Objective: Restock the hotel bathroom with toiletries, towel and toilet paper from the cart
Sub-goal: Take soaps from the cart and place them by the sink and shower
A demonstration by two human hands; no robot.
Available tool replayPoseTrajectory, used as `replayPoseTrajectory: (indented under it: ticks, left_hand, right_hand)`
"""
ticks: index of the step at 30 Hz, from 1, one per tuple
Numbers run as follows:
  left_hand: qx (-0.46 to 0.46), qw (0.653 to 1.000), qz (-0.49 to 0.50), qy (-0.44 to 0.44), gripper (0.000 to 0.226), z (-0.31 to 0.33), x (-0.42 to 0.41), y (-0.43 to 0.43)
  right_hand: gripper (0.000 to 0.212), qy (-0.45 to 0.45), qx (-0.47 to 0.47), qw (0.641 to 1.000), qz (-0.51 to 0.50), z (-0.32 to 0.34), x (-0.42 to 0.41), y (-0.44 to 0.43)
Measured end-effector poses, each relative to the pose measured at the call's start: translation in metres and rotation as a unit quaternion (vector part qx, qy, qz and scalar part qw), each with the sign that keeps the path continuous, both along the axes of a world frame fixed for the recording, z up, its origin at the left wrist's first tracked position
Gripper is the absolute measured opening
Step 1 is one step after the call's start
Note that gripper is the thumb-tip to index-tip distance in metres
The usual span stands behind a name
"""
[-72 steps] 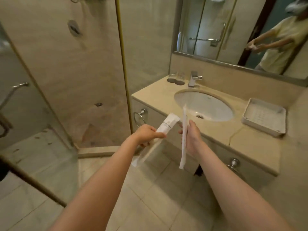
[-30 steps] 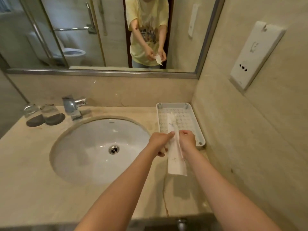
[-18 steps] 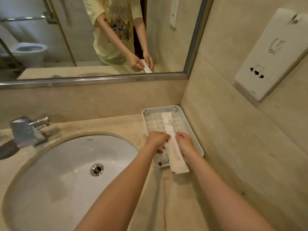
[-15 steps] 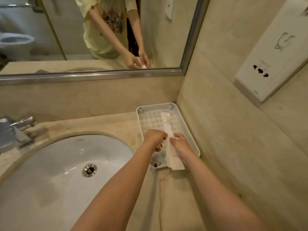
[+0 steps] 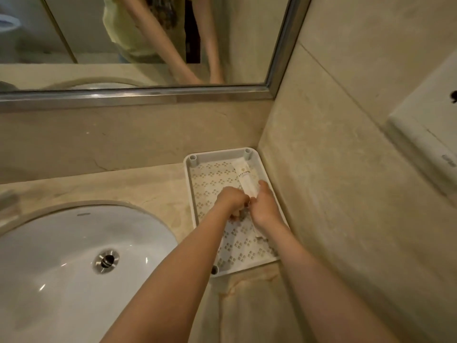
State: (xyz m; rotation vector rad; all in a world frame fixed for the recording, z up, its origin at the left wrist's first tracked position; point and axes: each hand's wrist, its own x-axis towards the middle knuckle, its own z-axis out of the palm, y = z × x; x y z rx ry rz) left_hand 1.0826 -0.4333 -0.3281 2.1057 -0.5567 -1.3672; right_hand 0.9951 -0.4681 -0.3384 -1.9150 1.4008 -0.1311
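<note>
The sink [image 5: 74,243] fills the near left of the worktop [image 5: 148,184], below the mirror [image 5: 148,45]. To its right, pushed into the far corner, sits the white tray [image 5: 217,151], its patterned floor mostly bare. The left hand [image 5: 232,201] is curled knuckles-up over the tray's middle; whether it holds anything I cannot tell. The right hand [image 5: 264,206] grips the near end of a long white toiletry packet [image 5: 246,179] lying along the tray's right side. One toiletry looks nearly placed; nothing else of the restocking shows here. The side wall and a white wall unit [image 5: 420,144] crowd the right.
</note>
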Motion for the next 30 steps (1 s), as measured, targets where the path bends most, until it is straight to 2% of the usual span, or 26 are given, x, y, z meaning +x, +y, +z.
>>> replayPoseTrajectory:
  ticks: [3,7,10,14,16,20,22,24,26,30]
  left_hand:
    - [-0.002,1.000,0.004,0.023,0.011,-0.002,-0.003,-0.006]
    - [-0.010,0.999,-0.008,0.035,0.013,-0.007,-0.010,-0.010]
    - [-0.013,0.998,0.018,0.053,0.017,-0.008,-0.011,-0.008]
    - [-0.023,0.996,0.054,0.064,0.028,-0.001,-0.008,-0.001]
    - [-0.034,0.995,0.066,0.069,0.027,0.006,-0.007,0.005]
    - [-0.070,0.988,0.102,0.092,0.033,0.022,-0.001,0.024]
    - [-0.087,0.983,0.125,0.105,0.035,0.030,0.004,0.036]
    - [-0.101,0.978,0.150,0.106,0.037,0.037,0.009,0.049]
    - [-0.111,0.971,0.181,0.105,0.040,0.042,0.017,0.065]
    - [-0.138,0.950,0.256,0.114,0.040,0.056,0.031,0.109]
  right_hand:
    - [0.058,0.036,-0.065,0.997,0.024,-0.002,-0.005,0.000]
    - [0.041,0.137,-0.144,0.978,0.064,-0.006,-0.012,0.003]
    - [0.034,0.205,-0.178,0.960,0.076,0.000,-0.015,0.002]
    - [0.035,0.178,-0.180,0.966,0.059,0.011,-0.016,0.002]
    - [0.036,0.143,-0.173,0.973,0.043,0.016,-0.016,0.004]
    - [0.029,0.004,-0.095,0.995,-0.007,0.024,-0.004,0.016]
    - [0.025,-0.089,0.017,0.994,-0.066,0.031,0.009,0.024]
    - [0.022,-0.165,0.162,0.965,-0.120,0.042,0.024,0.033]
    - [0.019,-0.189,0.239,0.943,-0.130,0.054,0.037,0.048]
    - [0.023,-0.194,0.262,0.941,-0.091,0.068,0.061,0.086]
